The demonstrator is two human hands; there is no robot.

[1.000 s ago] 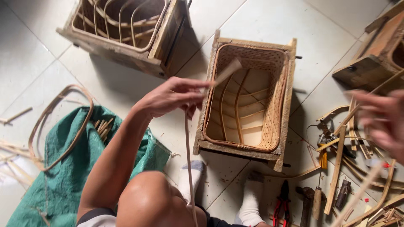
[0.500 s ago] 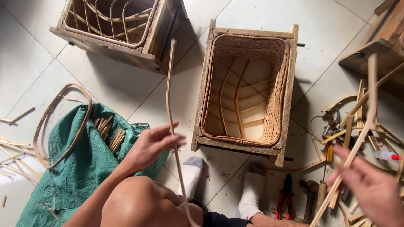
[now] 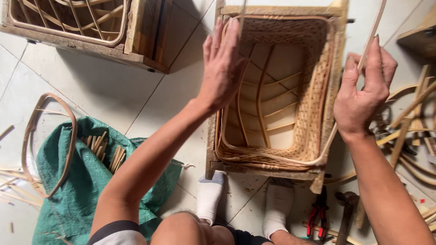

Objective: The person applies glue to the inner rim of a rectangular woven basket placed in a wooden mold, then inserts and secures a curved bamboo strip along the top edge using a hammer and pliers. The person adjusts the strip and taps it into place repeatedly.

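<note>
Pinching thin strips: left hand (image 3: 222, 68) at basket (image 3: 313, 136) rim, frame centre; right hand (image 3: 363, 93) upper right; tiled floor (image 3: 104, 90) open between.

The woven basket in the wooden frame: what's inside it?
Inside the woven basket only bent cane ribs cross the open bottom, with pale floor showing through. The left hand covers its upper left corner, so nothing can be told there.

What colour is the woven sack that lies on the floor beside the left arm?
The woven plastic sack is green; the head view shows it clearly, with short cane pieces on it.
</note>
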